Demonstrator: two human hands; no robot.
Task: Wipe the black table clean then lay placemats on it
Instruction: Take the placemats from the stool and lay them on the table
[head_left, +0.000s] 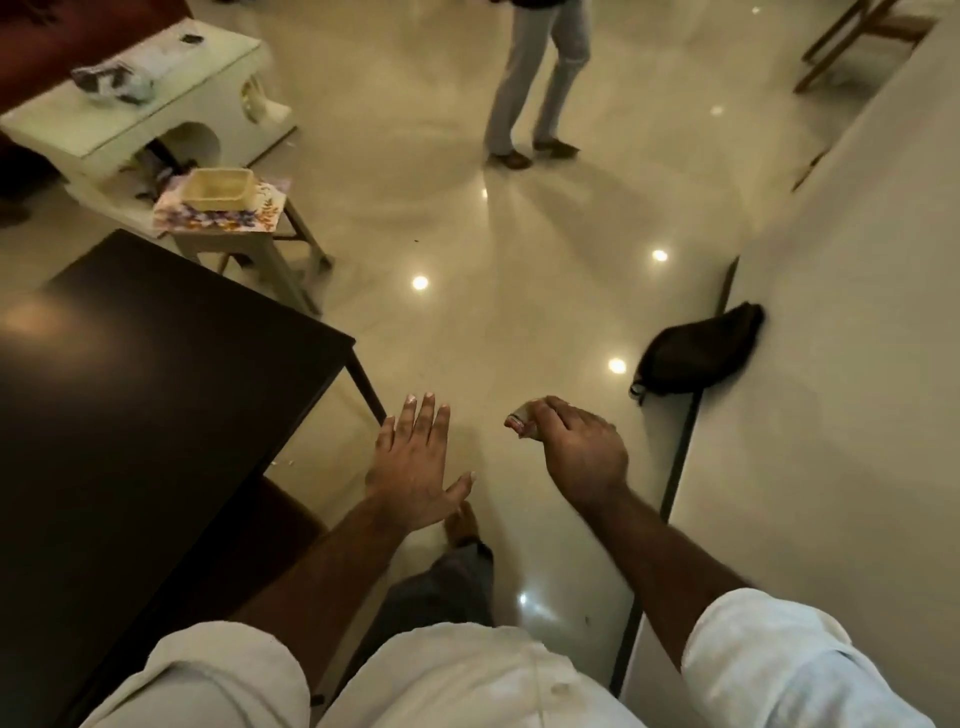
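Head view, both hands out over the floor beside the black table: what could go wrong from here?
1. The right hand is closed on a small object, too small to identify; if that is the wiping item, it may cover little of the black table.
2. The floral placemats lie on a stool with a plastic container on top; pulling them out could tip it.
3. A dark bag lies on the glossy floor, a likely trip hazard.

Two hands (410, 462), one black table (156, 364), one stool (249, 244), one tub (218, 189).
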